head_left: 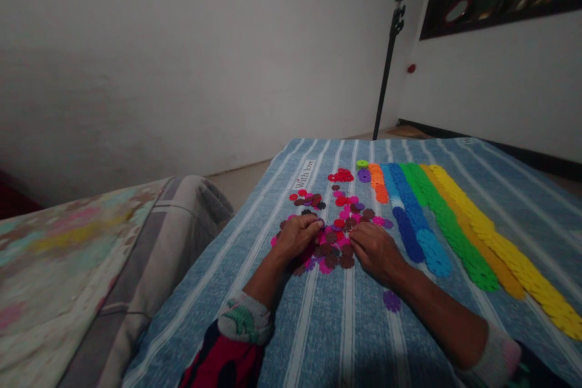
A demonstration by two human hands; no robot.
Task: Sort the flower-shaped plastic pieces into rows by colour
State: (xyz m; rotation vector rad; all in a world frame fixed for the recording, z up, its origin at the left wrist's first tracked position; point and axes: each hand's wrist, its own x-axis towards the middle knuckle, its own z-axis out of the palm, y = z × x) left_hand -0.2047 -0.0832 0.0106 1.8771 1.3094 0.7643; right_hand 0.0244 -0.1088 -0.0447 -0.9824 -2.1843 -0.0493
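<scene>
Head view: your left hand (297, 235) is pinching a purple disc (321, 222); your right hand (375, 248), grip unclear, is resting beside the disc pile (331, 250).

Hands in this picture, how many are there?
2: the left hand over the left part of the mixed discs, the right hand at their right side. No other hand shows.

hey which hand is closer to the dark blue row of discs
Right. The right hand is at the right edge of the mixed pile, just left of the dark blue row; the left hand is farther away, over the pile's left part.
</scene>
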